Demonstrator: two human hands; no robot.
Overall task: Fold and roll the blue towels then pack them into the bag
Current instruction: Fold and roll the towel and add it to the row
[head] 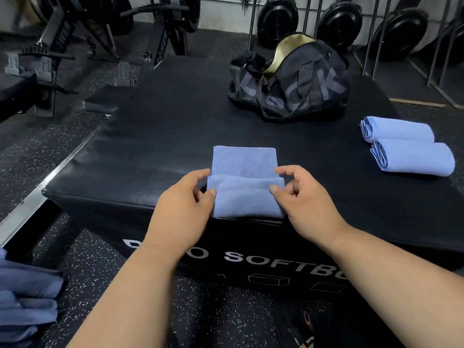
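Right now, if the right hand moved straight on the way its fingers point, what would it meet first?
The right hand points left, across the towel it pinches. It would probably meet the left hand first, at the roll's other end. Depth there looks about equal.

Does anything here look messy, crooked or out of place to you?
Nothing much stands out. Two rolled towels lie neatly side by side on the black soft box, the bag sits open behind, and both hands, left hand and right hand, grip the half-rolled towel. Only the loose towel heap on the floor looks untidy.
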